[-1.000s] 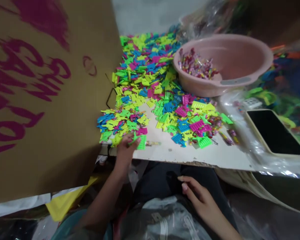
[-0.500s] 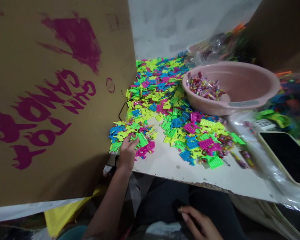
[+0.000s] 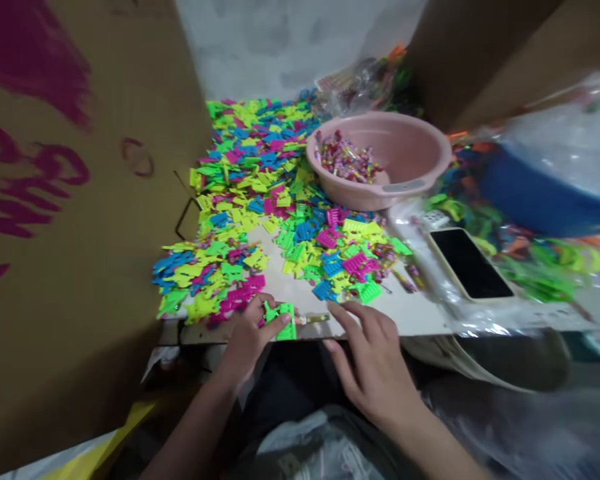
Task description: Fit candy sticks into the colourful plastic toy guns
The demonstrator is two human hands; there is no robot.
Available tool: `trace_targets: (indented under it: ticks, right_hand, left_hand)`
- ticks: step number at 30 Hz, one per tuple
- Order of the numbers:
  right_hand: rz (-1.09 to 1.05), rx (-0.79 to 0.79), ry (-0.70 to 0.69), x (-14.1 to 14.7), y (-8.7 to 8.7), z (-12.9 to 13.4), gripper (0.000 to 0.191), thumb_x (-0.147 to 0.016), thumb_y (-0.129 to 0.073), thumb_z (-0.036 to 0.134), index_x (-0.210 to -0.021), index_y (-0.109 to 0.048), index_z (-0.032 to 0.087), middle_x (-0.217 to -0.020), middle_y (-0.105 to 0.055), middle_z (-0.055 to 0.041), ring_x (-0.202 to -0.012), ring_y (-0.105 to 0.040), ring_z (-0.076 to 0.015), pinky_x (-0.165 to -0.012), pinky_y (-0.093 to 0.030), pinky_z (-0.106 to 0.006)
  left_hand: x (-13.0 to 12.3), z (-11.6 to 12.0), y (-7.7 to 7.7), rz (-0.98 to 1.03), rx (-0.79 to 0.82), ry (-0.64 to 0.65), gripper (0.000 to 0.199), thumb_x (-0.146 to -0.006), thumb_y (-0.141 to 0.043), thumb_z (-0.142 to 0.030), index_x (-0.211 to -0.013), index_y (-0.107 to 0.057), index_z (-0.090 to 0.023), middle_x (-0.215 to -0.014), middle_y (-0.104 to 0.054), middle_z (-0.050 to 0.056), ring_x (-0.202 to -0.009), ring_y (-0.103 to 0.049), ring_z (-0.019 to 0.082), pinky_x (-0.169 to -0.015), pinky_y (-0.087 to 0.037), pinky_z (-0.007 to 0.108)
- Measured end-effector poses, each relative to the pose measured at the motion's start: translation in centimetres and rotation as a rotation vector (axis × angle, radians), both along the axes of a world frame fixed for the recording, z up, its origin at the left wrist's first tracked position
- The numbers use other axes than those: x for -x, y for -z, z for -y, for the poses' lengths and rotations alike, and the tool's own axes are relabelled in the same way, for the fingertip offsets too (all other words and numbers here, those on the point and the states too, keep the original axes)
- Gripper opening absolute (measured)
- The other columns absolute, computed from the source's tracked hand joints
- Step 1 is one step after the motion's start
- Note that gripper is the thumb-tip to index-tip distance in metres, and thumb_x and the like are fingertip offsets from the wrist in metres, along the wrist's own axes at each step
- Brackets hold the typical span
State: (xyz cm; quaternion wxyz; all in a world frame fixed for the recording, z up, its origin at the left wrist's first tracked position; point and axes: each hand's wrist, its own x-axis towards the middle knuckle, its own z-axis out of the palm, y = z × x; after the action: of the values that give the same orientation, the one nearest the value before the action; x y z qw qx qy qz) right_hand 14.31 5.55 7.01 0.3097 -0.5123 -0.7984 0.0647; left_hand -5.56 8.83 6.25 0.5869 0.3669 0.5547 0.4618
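Note:
Between the thumb and fingers of my left hand (image 3: 250, 333) is a bright green plastic piece (image 3: 286, 321) with comb-like slats, held at the table's front edge. A small candy-filled tube (image 3: 315, 319) points out to the right from beside it; whether the hand grips the tube too is hard to see. My right hand (image 3: 375, 350) is open, fingers apart, its fingertips near the tube's free end. Left of the hands lies a heap of yellow, blue, green and pink plastic pieces (image 3: 200, 267). More slatted pieces (image 3: 330, 257) lie beyond the right hand.
A pink basin (image 3: 420, 143) with small candy tubes (image 3: 347, 157) stands at the back. To the right are a phone (image 3: 473, 263) on clear plastic, a blue container (image 3: 540, 187) and bagged plastic pieces. A tall cardboard box (image 3: 145, 100) walls off the left side.
My left hand has brought the green piece from the left heap to the table's front edge. My right hand has risen from my lap to the table. The view has turned right.

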Motion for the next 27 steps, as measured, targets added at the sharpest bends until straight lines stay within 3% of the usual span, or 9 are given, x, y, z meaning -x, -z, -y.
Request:
trace_targets:
  ticks: [4,10,13,17,20,22,23,25,27]
  right_hand:
    - [0.0,0.316,-0.194,0.4,-0.1,-1.5,0.03,-0.099,-0.036,0.03,-0.103,-0.063,0.018,-0.092,-0.068,-0.0106,-0.085,-0.06,-0.0235,-0.081,-0.042,-0.038]
    - [-0.585,0.671,-0.332,-0.6,2.6,0.0,0.041,-0.099,-0.033,0.048,-0.084,-0.059,0.02,-0.076,-0.062,-0.0025,-0.071,-0.056,-0.015,-0.067,-0.042,-0.026]
    - [-0.875,0.81,-0.301,-1.2,3.8,1.2,0.052,-0.095,-0.032,0.061,-0.08,-0.058,0.019,-0.067,-0.05,0.0017,-0.061,-0.046,-0.0119,-0.059,-0.038,-0.024]
    - [-1.011,0.836,-0.134,-3.8,4.1,2.6,0.047,-0.093,-0.04,0.06,-0.088,-0.06,0.018,-0.067,-0.045,0.0034,-0.061,-0.042,-0.0108,-0.06,-0.037,-0.023]
    - [-0.85,0.839,0.0,-8.4,3.2,3.4,0.038,-0.092,-0.047,0.055,-0.094,-0.06,0.019,-0.075,-0.054,0.0017,-0.067,-0.049,-0.0116,-0.063,-0.041,-0.023]
    - [-0.59,0.855,0.099,-12.4,2.6,3.9,0.033,-0.092,-0.048,0.05,-0.09,-0.061,0.02,-0.083,-0.061,-0.001,-0.075,-0.056,-0.0146,-0.069,-0.045,-0.025]
    - [-0.422,0.852,0.191,-14.6,2.4,4.1,0.03,-0.092,-0.047,0.047,-0.089,-0.062,0.02,-0.082,-0.063,-0.0018,-0.075,-0.059,-0.0161,-0.068,-0.046,-0.026]
    - [-0.083,0.646,0.602,-18.5,2.3,4.5,0.024,-0.092,-0.046,0.037,-0.094,-0.064,0.021,-0.086,-0.068,-0.0048,-0.076,-0.062,-0.0194,-0.07,-0.048,-0.03]
    - [0.026,0.533,0.792,-21.5,2.5,4.9,0.026,-0.088,-0.046,0.027,-0.106,-0.062,0.016,-0.104,-0.067,-0.0158,-0.091,-0.062,-0.0278,-0.079,-0.046,-0.04]
  left_hand:
    - [-1.7,1.2,-0.2,0.058,0.013,0.099,0.036,-0.065,-0.079,-0.034,-0.076,-0.047,-0.021,-0.07,-0.059,-0.005,-0.069,-0.056,0.014,-0.066,-0.042,0.022]
    - [-2.2,1.7,-0.5,0.207,0.198,0.235,0.04,-0.064,-0.081,-0.035,-0.071,-0.045,-0.021,-0.066,-0.057,-0.005,-0.066,-0.053,0.013,-0.062,-0.038,0.021]
    - [-2.4,1.8,-0.4,0.299,0.364,0.287,0.046,-0.057,-0.086,-0.037,-0.073,-0.046,-0.021,-0.065,-0.059,-0.003,-0.061,-0.053,0.013,-0.057,-0.037,0.021]
    - [-2.5,1.8,0.3,0.267,0.449,0.266,0.048,-0.053,-0.088,-0.036,-0.075,-0.048,-0.022,-0.072,-0.064,-0.001,-0.063,-0.055,0.013,-0.058,-0.039,0.021]
    - [-2.7,1.8,1.0,0.219,0.446,0.239,0.043,-0.056,-0.086,-0.035,-0.075,-0.05,-0.022,-0.075,-0.065,-0.001,-0.07,-0.059,0.015,-0.063,-0.043,0.022]
    - [-3.0,1.8,1.3,0.204,0.448,0.241,0.04,-0.057,-0.086,-0.032,-0.075,-0.052,-0.022,-0.076,-0.065,-0.001,-0.075,-0.06,0.016,-0.067,-0.044,0.023]
    - [-3.2,1.9,1.4,0.202,0.449,0.246,0.039,-0.056,-0.086,-0.031,-0.075,-0.052,-0.021,-0.077,-0.065,-0.001,-0.077,-0.061,0.017,-0.067,-0.045,0.023]
    - [-3.7,1.9,1.4,0.201,0.454,0.255,0.04,-0.055,-0.086,-0.031,-0.074,-0.052,-0.021,-0.078,-0.066,0.0,-0.075,-0.061,0.016,-0.066,-0.044,0.023]
    - [-4.3,2.1,1.4,0.201,0.462,0.256,0.04,-0.056,-0.085,-0.031,-0.073,-0.051,-0.022,-0.077,-0.066,-0.001,-0.071,-0.06,0.016,-0.064,-0.043,0.023]
